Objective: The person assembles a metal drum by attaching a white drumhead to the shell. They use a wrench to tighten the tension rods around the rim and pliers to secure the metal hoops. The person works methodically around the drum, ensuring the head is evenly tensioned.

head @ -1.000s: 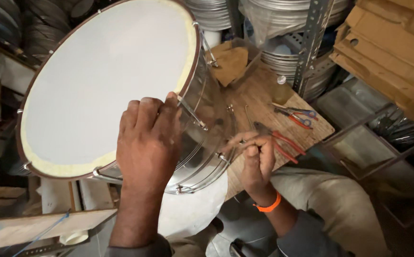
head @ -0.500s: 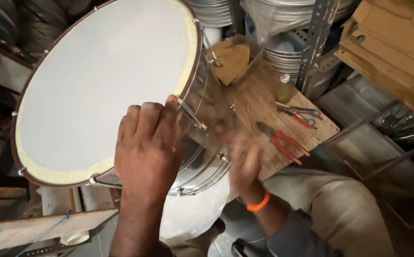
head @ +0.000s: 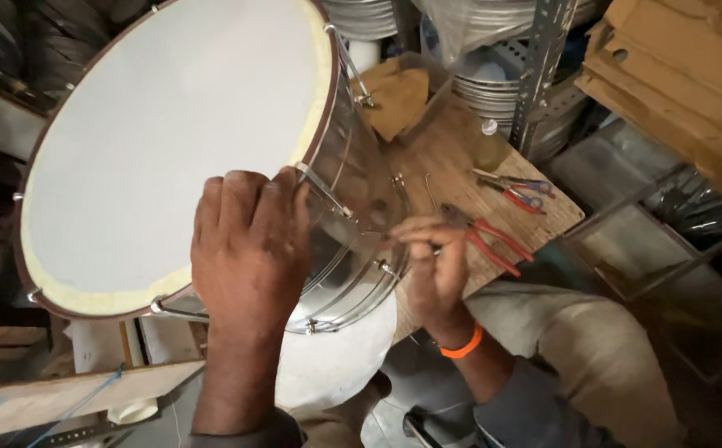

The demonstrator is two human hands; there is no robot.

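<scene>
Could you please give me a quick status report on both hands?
Left hand grips rim of tilted white-skinned metal drum. Right hand at drum's side. Red-handled pliers lie alongside.

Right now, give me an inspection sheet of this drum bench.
Surface: wooden board, worn.
Job's things: metal drum, white skin, tilted on its side.
Clutter: red-handled pliers, second small pliers, brown cloth.
Hands: left hand grips the drum rim; right hand, fingers pinched at the shell.
Cables: nothing seen.
Surroundings: stacked metal shells, cardboard.
</scene>
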